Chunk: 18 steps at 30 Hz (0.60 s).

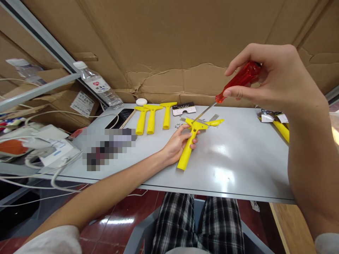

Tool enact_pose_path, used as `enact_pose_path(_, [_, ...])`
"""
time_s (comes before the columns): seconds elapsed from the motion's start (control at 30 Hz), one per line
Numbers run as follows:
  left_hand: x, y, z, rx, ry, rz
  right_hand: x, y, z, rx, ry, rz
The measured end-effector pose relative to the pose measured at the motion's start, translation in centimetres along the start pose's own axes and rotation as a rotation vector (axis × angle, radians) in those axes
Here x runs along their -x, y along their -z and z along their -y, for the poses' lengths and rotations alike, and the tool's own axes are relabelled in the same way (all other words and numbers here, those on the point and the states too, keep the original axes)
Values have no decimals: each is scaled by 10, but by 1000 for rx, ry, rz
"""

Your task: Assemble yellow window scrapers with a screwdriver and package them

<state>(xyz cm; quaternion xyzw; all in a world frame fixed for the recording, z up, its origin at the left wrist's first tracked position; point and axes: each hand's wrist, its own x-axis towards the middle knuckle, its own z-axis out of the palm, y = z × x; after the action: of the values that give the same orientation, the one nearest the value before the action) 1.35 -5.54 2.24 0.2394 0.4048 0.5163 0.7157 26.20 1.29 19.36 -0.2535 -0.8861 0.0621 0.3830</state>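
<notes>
My left hand [174, 144] is wrapped round the handle of a yellow scraper [186, 155], with its T-shaped head pointing away from me. In my right hand [278, 76] is a screwdriver [238, 82] with a clear red handle. Its shaft slants down to the left, and the tip meets the scraper's head; whether it sits in a screw is too small to tell. Just behind the head lie a flat yellow piece [216, 122] and a metal blade [214, 117]. Several small screws [178, 125] lie left of the head.
Several yellow scraper handles [150, 121] stand at the back left, beside a black-and-white card [184, 108] and a phone [120, 118]. Packaged yellow scrapers [281, 130] lie at the right edge. A water bottle [99, 84] leans at the left, near cables [57, 176]. Cardboard [185, 46] backs the table.
</notes>
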Motion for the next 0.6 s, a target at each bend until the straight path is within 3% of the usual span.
enact_pose_path(0.6, [-2, 4, 1, 24, 1, 32, -2, -3, -5, 22, -21, -22])
